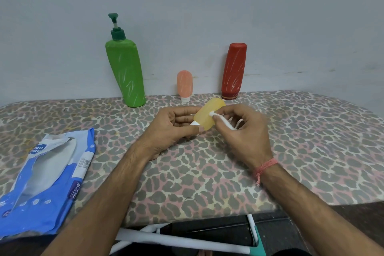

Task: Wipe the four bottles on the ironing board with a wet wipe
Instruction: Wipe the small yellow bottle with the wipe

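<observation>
From the head view, a small translucent yellow squeeze bottle with a white cap (207,116) is held above the middle of the leopard-print padded ironing board (207,172), tilted with its cap end down toward the person and its rounded end pointing away; the left hand (172,129) grips it at the cap end, thumb along the near side and fingers curled round behind, so the bottle sticks out to the right of that hand; the right hand (244,131) lies just beside the bottle on its right, thumb and forefinger pinching a bunched white wet wipe (223,120) whose tip touches the bottle's near face, the remaining fingers curled over the trailing part of the wipe; a pink thread band (266,167) circles the right wrist.

Along the far edge of the board, against the pale grey wall (187,6), stand the other three bottles, all well apart from the hands; a tall green plastic pump bottle with a dark green dispenser head (125,68) stands at the left, leaning slightly; a small salmon-pink squeeze bottle standing on its white cap (184,85) is in the middle, just behind the held yellow one; a red plastic bottle standing cap-down (233,70) is to the right; white streaks mark all three.

On the board's near left lies a blue and white wet-wipe packet (45,183), its flap open; below the board's near edge the white metal frame (176,241) shows.
</observation>
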